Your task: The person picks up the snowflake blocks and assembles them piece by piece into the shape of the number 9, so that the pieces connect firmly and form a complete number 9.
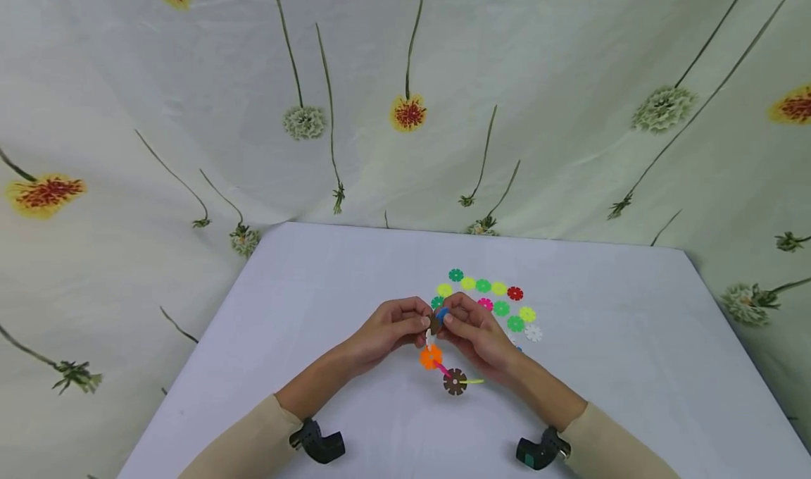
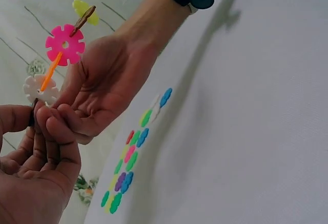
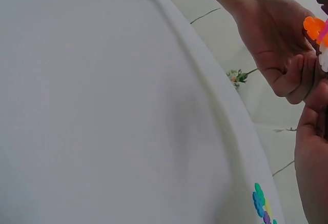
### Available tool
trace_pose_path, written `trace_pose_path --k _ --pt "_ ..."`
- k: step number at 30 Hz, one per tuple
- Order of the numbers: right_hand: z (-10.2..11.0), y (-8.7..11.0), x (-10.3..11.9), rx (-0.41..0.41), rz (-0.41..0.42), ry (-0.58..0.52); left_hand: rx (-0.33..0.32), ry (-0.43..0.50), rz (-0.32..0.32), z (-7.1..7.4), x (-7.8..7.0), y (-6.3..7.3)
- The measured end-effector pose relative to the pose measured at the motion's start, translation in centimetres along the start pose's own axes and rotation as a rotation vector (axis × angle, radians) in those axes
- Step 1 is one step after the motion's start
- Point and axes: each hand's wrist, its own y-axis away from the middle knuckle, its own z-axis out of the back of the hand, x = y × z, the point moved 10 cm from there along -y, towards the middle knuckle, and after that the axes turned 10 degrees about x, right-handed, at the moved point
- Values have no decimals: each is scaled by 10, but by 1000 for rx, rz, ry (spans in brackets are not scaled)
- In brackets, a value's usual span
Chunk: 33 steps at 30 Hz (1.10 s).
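Slotted plastic snowflake discs are joined into a chain that hangs below the two hands. My left hand (image 1: 394, 330) pinches the brown disc (image 1: 434, 324) at the chain's top end between thumb and fingers. A blue disc (image 1: 442, 314) is pinched in my right hand (image 1: 479, 333), against the brown one; whether their slots are engaged I cannot tell. Downward follow a white disc (image 2: 40, 89), an orange disc (image 1: 431, 357), a pink disc (image 2: 65, 44), another brown disc (image 1: 455, 382) and a yellow disc (image 1: 475, 381). In the right wrist view, fingers hide the top joint.
Loose discs in several colours lie flat beyond the hands, among them a red disc (image 1: 515, 294), a green disc (image 1: 456, 275) and a white disc (image 1: 533, 333). The right hand partly covers the group. A white table (image 1: 253, 338) meets a flower-patterned cloth (image 1: 545, 63) behind.
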Motion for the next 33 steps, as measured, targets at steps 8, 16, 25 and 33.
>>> trace_pose_path --k 8,16,25,33 --pt "-9 5 3 88 37 147 76 -10 32 -5 6 3" --pt "-9 12 18 78 67 301 104 -13 104 -6 15 6" --pt "-17 16 22 66 69 515 86 -42 97 -6 14 8" --pt "-23 22 28 2 109 729 67 -45 121 -7 17 7"
